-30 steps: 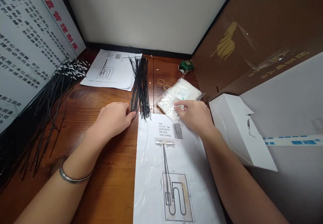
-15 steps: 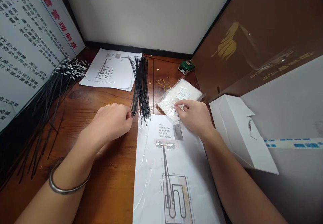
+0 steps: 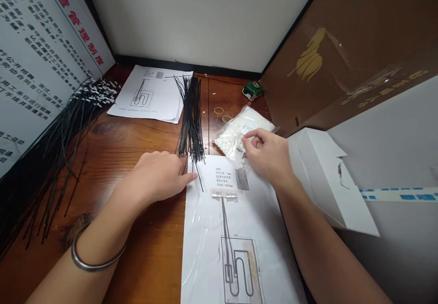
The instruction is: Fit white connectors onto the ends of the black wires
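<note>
Black wire bundle (image 3: 192, 112), head view: lies just above centre of frame on the wooden tabletop (image 3: 157, 258), running top to bottom, upper part against the printed sheets (image 3: 118, 107), lower ends at the top edge of the large drawing sheet (image 3: 205, 231). One loose wire (image 3: 198, 176) sticks out below the bundle, onto that sheet. Left hand (image 3: 159, 174), left of centre: thumb stretched out, apart from the curled fingers, tip at the loose wire; contact unclear. Metal bangle (image 3: 92, 267) on that wrist, lower left. Right hand (image 3: 272, 153), right of centre: at the near end of the clear bag of white pieces (image 3: 248, 121), thumb and index tips close together; cannot tell if they pinch a piece. Two yellow rubber bands (image 3: 218, 114) lie left of the bag. Green tape measure (image 3: 253, 90) upper right of centre, near the brown panel (image 3: 359, 34). White carton (image 3: 318, 171) at right, flap out. Second wire batch (image 3: 97, 94), white-ended, on the left side, beside the lettered board (image 3: 34, 57).
</note>
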{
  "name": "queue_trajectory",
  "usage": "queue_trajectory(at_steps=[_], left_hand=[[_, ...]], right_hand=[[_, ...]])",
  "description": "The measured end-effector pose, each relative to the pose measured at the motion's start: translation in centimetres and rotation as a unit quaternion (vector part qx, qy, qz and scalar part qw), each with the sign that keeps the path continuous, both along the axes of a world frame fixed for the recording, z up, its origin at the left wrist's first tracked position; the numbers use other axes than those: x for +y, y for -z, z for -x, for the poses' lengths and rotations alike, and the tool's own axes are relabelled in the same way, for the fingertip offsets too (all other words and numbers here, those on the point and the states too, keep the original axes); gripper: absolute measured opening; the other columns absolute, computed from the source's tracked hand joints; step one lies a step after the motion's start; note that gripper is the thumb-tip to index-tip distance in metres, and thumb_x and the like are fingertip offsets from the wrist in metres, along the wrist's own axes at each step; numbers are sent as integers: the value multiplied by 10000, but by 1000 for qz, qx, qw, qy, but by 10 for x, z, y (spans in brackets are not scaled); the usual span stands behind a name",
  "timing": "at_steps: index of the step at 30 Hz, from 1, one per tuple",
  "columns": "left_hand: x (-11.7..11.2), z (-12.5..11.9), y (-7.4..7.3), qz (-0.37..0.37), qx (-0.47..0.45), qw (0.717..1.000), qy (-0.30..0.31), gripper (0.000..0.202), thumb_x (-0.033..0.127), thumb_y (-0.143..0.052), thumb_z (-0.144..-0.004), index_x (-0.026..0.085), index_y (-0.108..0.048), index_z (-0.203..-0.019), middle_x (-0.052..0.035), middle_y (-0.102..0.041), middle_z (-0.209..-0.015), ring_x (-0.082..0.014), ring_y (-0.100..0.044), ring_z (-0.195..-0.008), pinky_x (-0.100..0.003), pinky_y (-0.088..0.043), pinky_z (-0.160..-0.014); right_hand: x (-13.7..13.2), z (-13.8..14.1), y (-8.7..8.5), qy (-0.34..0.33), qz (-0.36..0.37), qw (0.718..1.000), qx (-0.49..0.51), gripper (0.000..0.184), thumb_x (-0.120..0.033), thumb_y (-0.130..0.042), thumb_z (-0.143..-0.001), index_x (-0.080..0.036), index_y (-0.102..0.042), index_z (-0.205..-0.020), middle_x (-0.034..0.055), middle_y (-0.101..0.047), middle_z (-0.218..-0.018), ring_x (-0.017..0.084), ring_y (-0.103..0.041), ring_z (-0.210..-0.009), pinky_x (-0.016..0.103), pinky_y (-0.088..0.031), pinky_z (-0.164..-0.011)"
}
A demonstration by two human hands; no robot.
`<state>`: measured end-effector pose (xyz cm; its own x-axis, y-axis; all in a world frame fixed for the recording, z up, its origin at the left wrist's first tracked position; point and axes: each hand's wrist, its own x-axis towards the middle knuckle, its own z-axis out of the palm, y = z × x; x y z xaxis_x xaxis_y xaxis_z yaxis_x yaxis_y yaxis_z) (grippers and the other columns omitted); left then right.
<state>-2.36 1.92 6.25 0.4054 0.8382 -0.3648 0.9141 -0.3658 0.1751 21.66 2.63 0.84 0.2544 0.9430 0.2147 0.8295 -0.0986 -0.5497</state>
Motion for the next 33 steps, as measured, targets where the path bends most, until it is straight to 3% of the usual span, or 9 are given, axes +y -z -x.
queue_trajectory(at_steps=[3, 5, 10, 15, 19, 22, 28, 33], left_hand=[[-4, -9, 3, -6, 14, 1000, 5, 484, 565, -444, -831, 202, -630, -572, -109, -671, -646, -292, -643, -692, -394, -460, -667], [-7, -13, 4, -8, 31, 999, 11, 385, 462, -468, -831, 189, -668, -647, -123, -693, -699, -300, -660, -739, -383, -467, -670], [-3, -15, 12, -38, 47, 998, 5, 297, 236, -415, -822, 163, -699, -771, -151, -717, -799, -315, -674, -762, -383, -469, -636], [8, -11, 22, -99, 19, 992, -73, 342, 315, -388, -883, 171, -689, -811, -151, -720, -835, -317, -675, -791, -382, -468, -646], [10, -9, 22, -134, -32, 983, -122, 352, 441, -425, -898, 192, -668, -842, -110, -717, -874, -294, -664, -810, -375, -469, -671], [14, -15, 21, -183, -78, 974, -111, 279, 377, -447, -908, 204, -666, -901, -83, -700, -948, -269, -643, -868, -358, -468, -692], [58, -52, 31, -213, -95, 971, -52, 301, 194, -393, -910, 189, -682, -993, -98, -681, -1042, -263, -575, -1001, -352, -454, -755], [102, -87, 36, -171, 9, 985, -2, 410, 284, -397, -908, 61, -669, -1119, -216, -657, -1123, -330, -498, -1124, -416, -397, -856]], right_hand=[[-2, 5, -4, -4, -39, 999, 32, 100, -274, -568, -769, -198, -631, -754, -20, -569, -581, 147, -494, -506, 311, -397, -632], [-4, 12, -8, -21, -49, 997, 63, 96, -267, -569, -768, -195, -631, -753, -19, -581, -593, 132, -473, -473, 310, -400, -618], [-12, 32, -15, -102, 12, 988, 119, 91, -257, -577, -771, -191, -628, -734, -19, -589, -596, 108, -424, -445, 287, -361, -542], [-16, 42, -12, -161, 99, 974, 127, 111, -253, -547, -790, -194, -636, -761, -5, -618, -661, 98, -423, -450, 275, -332, -503], [-14, 42, -8, -146, 119, 972, 140, 110, -247, -547, -777, -187, -637, -760, 20, -645, -731, 120, -496, -519, 283, -374, -536], [-12, 41, -6, -132, 137, 965, 182, 89, -239, -552, -767, -184, -622, -762, 24, -651, -742, 128, -539, -529, 288, -413, -544], [-11, 42, -4, -102, 152, 957, 225, 56, -236, -556, -779, -188, -582, -768, 15, -633, -702, 159, -629, -551, 294, -465, -549], [-11, 39, -6, -110, 161, 955, 223, 44, -235, -558, -769, -198, -579, -760, 14, -636, -676, 171, -624, -567, 299, -470, -544]])
